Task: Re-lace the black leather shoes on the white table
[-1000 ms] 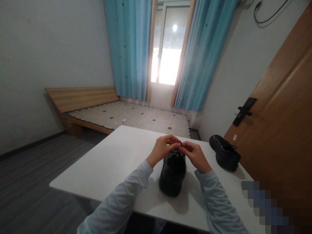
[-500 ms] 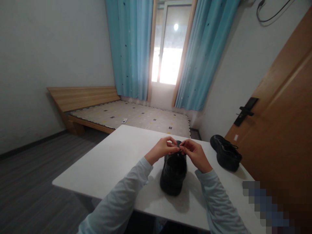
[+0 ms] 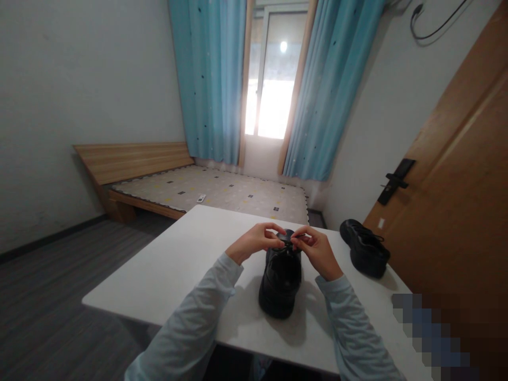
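A black lace-up shoe (image 3: 280,286) stands on the white table in front of me, its heel toward me and its toe pointing away. Over its lacing, my left hand (image 3: 262,238) pinches a dark shoelace at the left side. My right hand (image 3: 311,245) holds lace between thumb and fingertips on the right side. A small gap separates the two hands, with the laces crossing between them. My fingers partly cover the front of the shoe.
Another black shoe (image 3: 365,250) rests at the table's right edge, beside the wooden door (image 3: 448,159). Beyond the white table (image 3: 166,270) is a bed (image 3: 222,185) with a small white remote-like object (image 3: 201,198) on it. Blue curtains (image 3: 214,79) frame the window.
My hands have moved slightly apart, the left one going left, so the lacing between them shows more. The view has shifted a little.
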